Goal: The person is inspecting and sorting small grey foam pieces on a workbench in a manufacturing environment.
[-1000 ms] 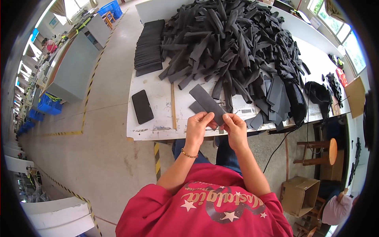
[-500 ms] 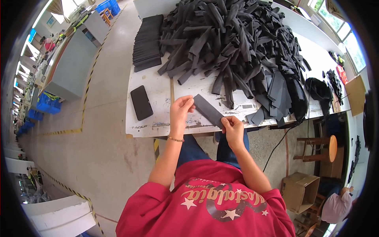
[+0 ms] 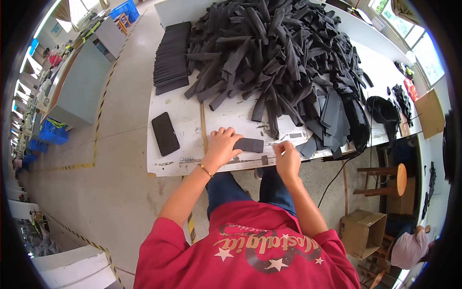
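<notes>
A short dark grey fabric strip [image 3: 252, 145] lies flat at the table's front. My left hand [image 3: 222, 147] grips its left end, the fingers bent over it and the thumb at its near side. Just to the right of the strip, apart from it, my right hand [image 3: 288, 161] is raised with its fingers pinched together. Whether something small is between those fingertips cannot be made out. Beyond both hands rises a big heap of dark grey fabric tubes [image 3: 269, 58]. Flat dark pieces [image 3: 329, 118] lie to the right of the strip.
A black phone [image 3: 165, 134] lies at the table's left. Behind it stands a neat row of folded dark fabric [image 3: 172, 60]. The white table [image 3: 185, 113] ends close to my body. A wooden stool [image 3: 385, 180] and a cardboard box [image 3: 362, 233] stand on the right.
The strip has gone from being held up between both hands to lying flat on the table. My left hand has moved down onto its left end; my right hand has let go of it.
</notes>
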Action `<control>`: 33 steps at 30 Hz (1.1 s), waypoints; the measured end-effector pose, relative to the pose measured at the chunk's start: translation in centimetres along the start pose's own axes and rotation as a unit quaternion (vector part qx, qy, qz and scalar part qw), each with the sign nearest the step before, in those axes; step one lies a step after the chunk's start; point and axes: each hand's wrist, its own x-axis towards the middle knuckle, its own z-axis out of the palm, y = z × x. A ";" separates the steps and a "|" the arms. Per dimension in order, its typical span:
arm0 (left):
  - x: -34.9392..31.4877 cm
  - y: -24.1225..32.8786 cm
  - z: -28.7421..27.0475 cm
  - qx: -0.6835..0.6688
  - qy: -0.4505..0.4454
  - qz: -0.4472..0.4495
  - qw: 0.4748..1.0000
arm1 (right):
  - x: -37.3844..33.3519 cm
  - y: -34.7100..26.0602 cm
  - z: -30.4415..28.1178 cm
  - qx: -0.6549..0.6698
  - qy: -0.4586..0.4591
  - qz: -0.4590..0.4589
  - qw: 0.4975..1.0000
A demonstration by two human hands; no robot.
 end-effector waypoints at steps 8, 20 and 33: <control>12.0 2.6 3.0 -0.298 0.246 -0.082 0.919 | 3.6 -2.0 -0.8 0.035 0.064 -0.107 0.992; 10.1 1.5 4.9 -0.620 0.042 -0.214 0.754 | 0.7 8.5 -10.4 -0.149 0.031 -0.158 0.976; 2.8 3.6 3.3 -0.916 0.113 -0.165 0.349 | 2.7 7.8 -5.0 -0.114 -0.045 -0.398 0.909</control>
